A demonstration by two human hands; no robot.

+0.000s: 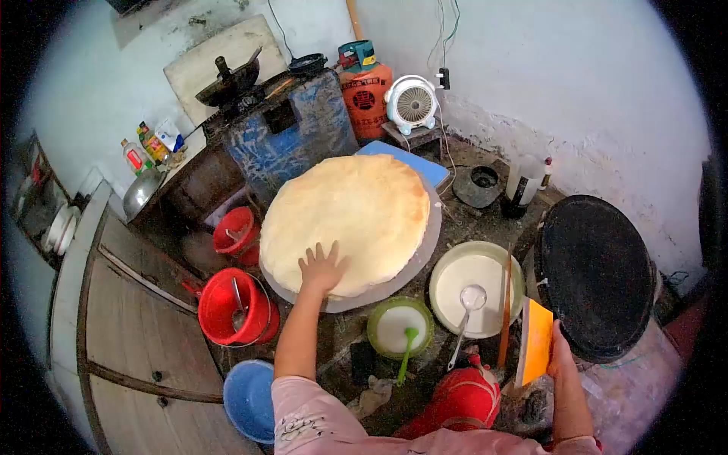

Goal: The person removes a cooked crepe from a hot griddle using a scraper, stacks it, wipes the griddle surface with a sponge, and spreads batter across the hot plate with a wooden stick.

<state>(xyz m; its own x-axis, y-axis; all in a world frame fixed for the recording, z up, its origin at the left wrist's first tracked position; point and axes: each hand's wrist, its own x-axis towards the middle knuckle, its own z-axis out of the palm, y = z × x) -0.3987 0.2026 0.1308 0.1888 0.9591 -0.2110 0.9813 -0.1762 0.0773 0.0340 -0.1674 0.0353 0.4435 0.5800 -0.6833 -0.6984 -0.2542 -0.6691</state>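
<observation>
spreading its fingers mid-frame, the left hand has flatbread beneath them. lower right, the right hand grips an orange board, fingers partly hidden.

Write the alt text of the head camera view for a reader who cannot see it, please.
A person's left hand lies spread on a large, pale, round flatbread-like mound; the right hand holds an orange flat piece near a black round plate. Between the hands, a large bowl and a smaller green bowl hold white liquid.
</observation>
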